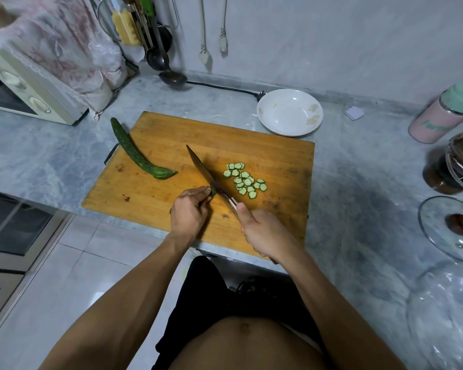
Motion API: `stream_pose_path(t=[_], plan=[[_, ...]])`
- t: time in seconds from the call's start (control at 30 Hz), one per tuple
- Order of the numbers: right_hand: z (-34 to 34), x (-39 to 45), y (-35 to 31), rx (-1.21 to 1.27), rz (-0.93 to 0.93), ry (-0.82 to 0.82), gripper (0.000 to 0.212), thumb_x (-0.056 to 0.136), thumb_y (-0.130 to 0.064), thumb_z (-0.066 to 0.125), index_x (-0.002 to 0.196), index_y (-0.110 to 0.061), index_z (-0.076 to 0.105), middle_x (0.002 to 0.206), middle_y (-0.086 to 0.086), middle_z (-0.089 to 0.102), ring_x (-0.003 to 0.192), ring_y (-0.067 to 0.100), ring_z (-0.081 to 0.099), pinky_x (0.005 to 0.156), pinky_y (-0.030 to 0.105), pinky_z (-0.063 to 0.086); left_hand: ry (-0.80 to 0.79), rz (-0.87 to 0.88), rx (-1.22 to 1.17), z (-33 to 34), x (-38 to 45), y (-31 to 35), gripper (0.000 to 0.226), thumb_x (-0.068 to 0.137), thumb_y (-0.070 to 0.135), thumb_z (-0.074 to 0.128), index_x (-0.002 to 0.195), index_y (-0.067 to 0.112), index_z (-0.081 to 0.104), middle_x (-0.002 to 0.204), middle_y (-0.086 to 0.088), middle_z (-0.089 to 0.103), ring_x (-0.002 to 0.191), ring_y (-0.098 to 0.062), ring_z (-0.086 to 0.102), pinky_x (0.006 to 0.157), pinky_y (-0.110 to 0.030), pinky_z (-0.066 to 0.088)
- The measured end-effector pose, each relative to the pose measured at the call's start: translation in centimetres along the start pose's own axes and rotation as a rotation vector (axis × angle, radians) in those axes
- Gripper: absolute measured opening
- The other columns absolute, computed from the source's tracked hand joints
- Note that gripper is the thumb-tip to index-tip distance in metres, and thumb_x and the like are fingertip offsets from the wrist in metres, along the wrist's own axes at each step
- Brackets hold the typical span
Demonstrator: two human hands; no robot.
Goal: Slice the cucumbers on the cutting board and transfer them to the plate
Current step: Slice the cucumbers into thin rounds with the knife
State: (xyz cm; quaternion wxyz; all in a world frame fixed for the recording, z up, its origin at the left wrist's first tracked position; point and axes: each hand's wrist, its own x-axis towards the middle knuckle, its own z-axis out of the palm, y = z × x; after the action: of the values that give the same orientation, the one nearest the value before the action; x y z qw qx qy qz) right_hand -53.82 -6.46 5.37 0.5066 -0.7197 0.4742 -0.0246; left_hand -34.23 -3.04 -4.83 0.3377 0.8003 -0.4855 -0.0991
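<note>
A wooden cutting board [171,145] lies on the grey counter. My left hand [189,213] holds down a short cucumber stub [213,190], mostly hidden under my fingers. My right hand [262,233] grips the handle of a long knife [205,170] whose blade rests against the stub's cut end. Several thin cucumber slices [245,180] lie in a loose pile just right of the blade. A whole dark green cucumber [135,153] lies at the board's left edge. A white plate [280,124], holding no slices, sits beyond the board's far right corner.
A microwave [16,86] under a floral cloth stands at far left. Ladles [171,76] hang near the back wall, with a black cord along it. A pink and green flask [444,116], a dark jar [452,166] and a glass lid [449,228] crowd the right side.
</note>
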Motion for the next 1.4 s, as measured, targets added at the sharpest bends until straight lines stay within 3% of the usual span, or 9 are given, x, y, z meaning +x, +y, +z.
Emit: stream_pose_path(t=[0.23, 0.5, 0.73, 0.97, 1.1, 1.2, 1.4], plan=[[0.5, 0.1, -0.3, -0.05, -0.034, -0.005, 0.063, 0.105, -0.051, 0.021, 0.055, -0.017, 0.039, 0.053, -0.002, 0.041, 0.05, 0.016, 0.042, 0.054, 0.031, 0.03, 0.002, 0.014, -0.011, 0.1, 0.0, -0.3, 0.029, 0.082, 0.002, 0.066, 0.107, 0.012, 0.074, 0.114, -0.006, 0.07, 0.103, -0.016, 0.066, 0.096, -0.02, 0.044], [1.2, 1.7, -0.9, -0.095, -0.013, 0.016, 0.064, 0.105, -0.051, 0.021, 0.06, -0.012, 0.045, 0.061, 0.003, 0.047, 0.056, 0.018, 0.046, 0.052, 0.031, 0.029, -0.007, 0.077, 0.037, 0.2, 0.1, -0.2, 0.03, 0.077, -0.001, 0.068, 0.104, 0.009, 0.075, 0.11, -0.009, 0.071, 0.102, -0.023, 0.066, 0.091, -0.021, 0.045], [2.5, 3.3, -0.7, -0.108, -0.014, 0.045, 0.073, 0.105, -0.053, 0.019, 0.077, -0.003, 0.064, 0.073, 0.008, 0.06, 0.067, 0.024, 0.056, 0.058, 0.033, 0.04, -0.001, 0.099, 0.028, 0.1, -0.2, -0.3, 0.034, 0.073, -0.007, 0.064, 0.103, 0.006, 0.075, 0.108, -0.011, 0.072, 0.102, -0.025, 0.066, 0.094, -0.02, 0.043], [0.8, 3.2, 0.2, 0.031, 0.075, 0.063, 0.065, 0.101, -0.06, 0.02, 0.073, -0.012, 0.053, 0.065, 0.011, 0.05, 0.054, 0.024, 0.047, 0.057, 0.032, 0.038, -0.01, 0.106, 0.025, -0.4, -0.3, 0.2, 0.032, 0.077, -0.006, 0.067, 0.105, 0.007, 0.075, 0.109, -0.009, 0.072, 0.102, -0.023, 0.066, 0.094, -0.022, 0.046], [-0.2, 2.6, 0.5, 0.012, 0.067, 0.067, 0.066, 0.103, -0.055, 0.02, 0.071, -0.01, 0.055, 0.055, 0.004, 0.051, 0.046, 0.019, 0.049, 0.052, 0.027, 0.039, -0.007, 0.138, 0.047, -0.6, -0.6, 0.3, 0.028, 0.081, -0.002, 0.066, 0.105, 0.009, 0.075, 0.112, -0.008, 0.071, 0.101, -0.026, 0.066, 0.088, -0.032, 0.053], [-0.4, 1.9, 0.7, -0.003, 0.037, 0.055, 0.066, 0.104, -0.054, 0.021, 0.068, -0.01, 0.055, 0.049, -0.001, 0.049, 0.038, 0.012, 0.047, 0.052, 0.026, 0.038, 0.003, 0.142, 0.029, -0.5, -0.5, 0.1, 0.028, 0.079, -0.003, 0.069, 0.103, 0.009, 0.076, 0.11, -0.008, 0.072, 0.097, -0.023, 0.068, 0.091, -0.03, 0.052], [0.7, 1.0, 1.0, -0.059, -0.034, 0.036, 0.072, 0.103, -0.056, 0.022, 0.071, -0.004, 0.059, 0.066, 0.008, 0.057, 0.063, 0.025, 0.056, 0.069, 0.038, 0.048, -0.042, 0.104, 0.032, -0.7, -0.2, -0.2, 0.03, 0.079, -0.004, 0.066, 0.105, 0.009, 0.075, 0.114, -0.006, 0.07, 0.101, -0.018, 0.068, 0.099, -0.023, 0.045]])
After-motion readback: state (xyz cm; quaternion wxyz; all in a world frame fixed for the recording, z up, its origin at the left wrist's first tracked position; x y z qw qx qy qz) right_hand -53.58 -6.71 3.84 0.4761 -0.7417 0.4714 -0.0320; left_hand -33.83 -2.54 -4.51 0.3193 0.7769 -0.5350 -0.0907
